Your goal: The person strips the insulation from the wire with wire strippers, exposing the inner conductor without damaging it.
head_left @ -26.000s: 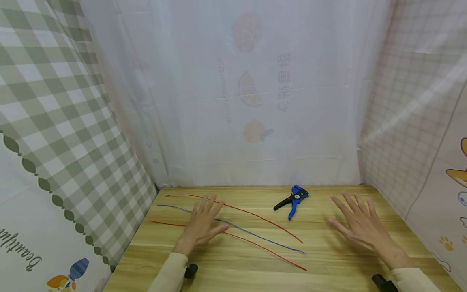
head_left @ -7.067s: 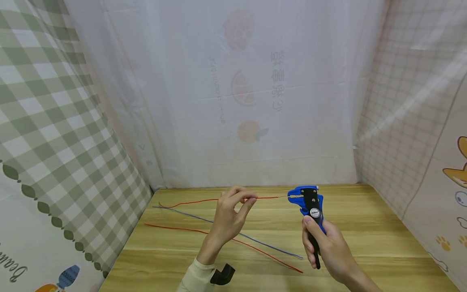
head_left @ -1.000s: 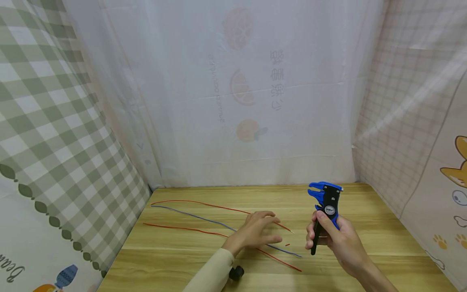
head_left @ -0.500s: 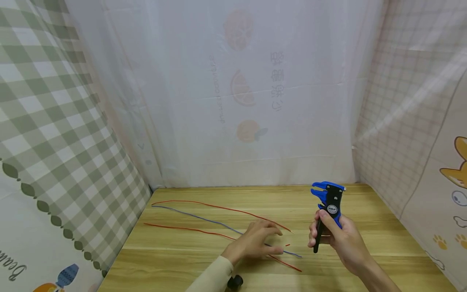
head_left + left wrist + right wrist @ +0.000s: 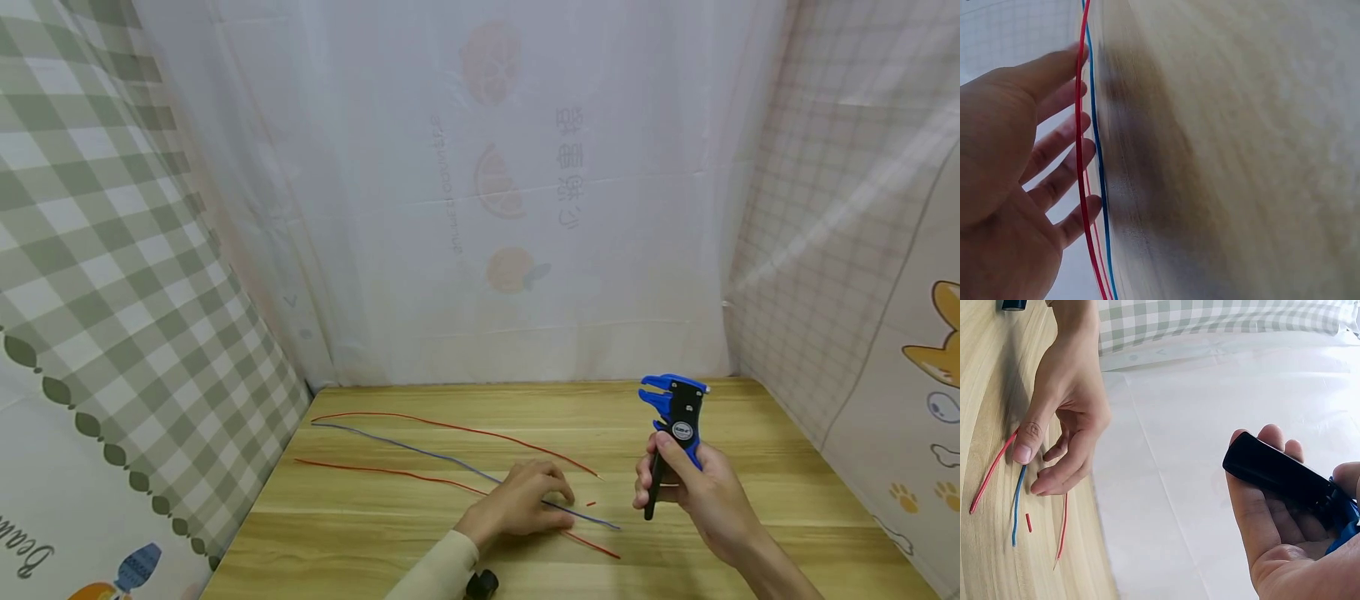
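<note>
My left hand (image 5: 525,500) is low over the blue wire (image 5: 408,445), thumb and fingertips on either side of it with a gap between them. In the right wrist view the thumb (image 5: 1025,450) overlaps the blue wire near its end. The front red wire (image 5: 375,467) runs beneath the same hand. Behind lies another red wire (image 5: 480,430), its right end stripped to bare strands. My right hand (image 5: 708,492) grips a blue and black wire stripper (image 5: 684,404) by its handles, head upward and jaws apart, to the right of the wires.
A short red piece of insulation (image 5: 591,503) lies on the wooden table (image 5: 360,542) beside the blue wire's right end. A white curtain (image 5: 405,333) hangs behind the table, with a green checked cloth (image 5: 150,208) at left.
Over the last second my left hand has moved from the rear red wire, nearer to me, down over the blue wire, thumb and fingers drawing closer. The stripper has shifted slightly right.
</note>
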The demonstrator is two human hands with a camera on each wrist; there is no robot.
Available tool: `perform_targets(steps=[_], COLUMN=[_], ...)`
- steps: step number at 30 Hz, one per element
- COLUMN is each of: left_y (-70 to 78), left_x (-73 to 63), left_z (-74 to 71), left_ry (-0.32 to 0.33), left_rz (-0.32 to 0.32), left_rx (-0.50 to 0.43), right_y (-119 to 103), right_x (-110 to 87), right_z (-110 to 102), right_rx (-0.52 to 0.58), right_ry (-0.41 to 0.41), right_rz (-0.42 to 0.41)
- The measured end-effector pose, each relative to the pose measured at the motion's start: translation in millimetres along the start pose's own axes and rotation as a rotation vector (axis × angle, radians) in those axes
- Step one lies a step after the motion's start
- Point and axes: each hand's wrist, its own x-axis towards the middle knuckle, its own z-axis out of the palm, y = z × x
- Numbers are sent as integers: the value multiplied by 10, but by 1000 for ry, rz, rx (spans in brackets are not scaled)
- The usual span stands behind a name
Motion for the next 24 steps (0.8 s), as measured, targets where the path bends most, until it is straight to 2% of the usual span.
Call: perform_targets(steps=[4, 13, 24], left_y=[2, -8, 12], left_x=[13, 43, 60], left_z=[5, 18, -1], left_ry=[13, 6, -9], left_rz=[2, -6, -15], left_rx=[34, 15, 34], right_y=[5, 2, -1], right_x=[0, 5, 4], right_z=[-4, 0, 18], right_rx=[1, 0, 8], right_ry=[-3, 2, -3], right_rz=[1, 9, 15])
